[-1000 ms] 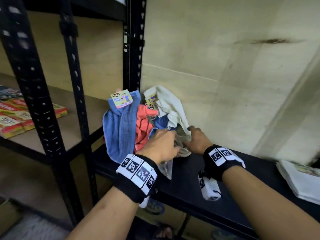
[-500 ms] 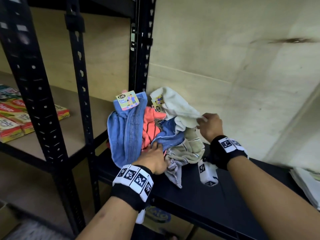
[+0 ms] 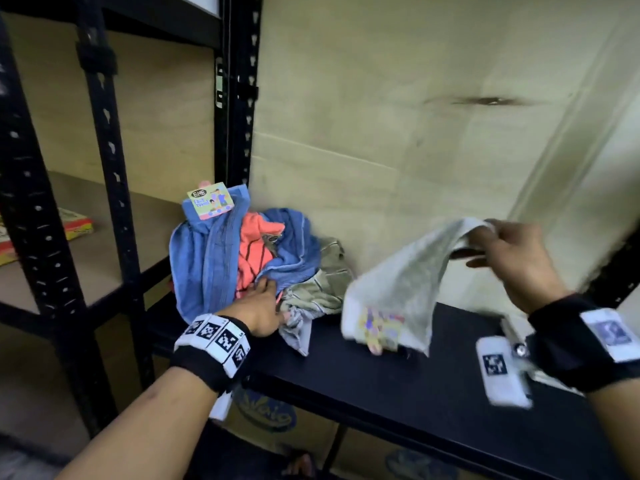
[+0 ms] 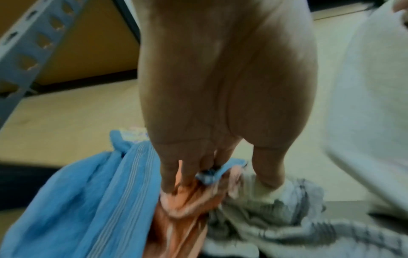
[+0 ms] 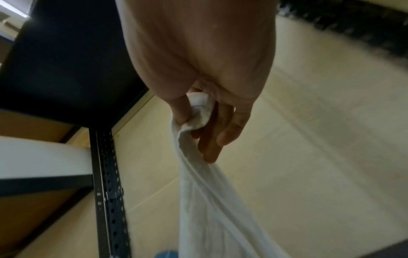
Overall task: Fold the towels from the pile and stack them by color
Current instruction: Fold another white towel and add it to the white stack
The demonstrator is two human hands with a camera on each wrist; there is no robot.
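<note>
From the head view, the right hand [image 3: 512, 258] is lifting a white towel [image 3: 398, 282] above the black shelf [image 3: 415, 386], right of the pile [image 3: 256, 261] where the left hand [image 3: 261, 308] is resting. The left wrist view is showing fingers [image 4: 174, 174] pressing, perhaps gripping, the orange towel [image 4: 183, 216]. The right wrist view alone is revealing fingers [image 5: 181, 111] pinching the white towel's bunched corner.

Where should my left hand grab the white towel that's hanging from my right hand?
Probably the free upper corner of the white towel, coming from the pile side. The right hand pinches one corner, so the cloth drapes toward the black shelf, leaving that edge open.
</note>
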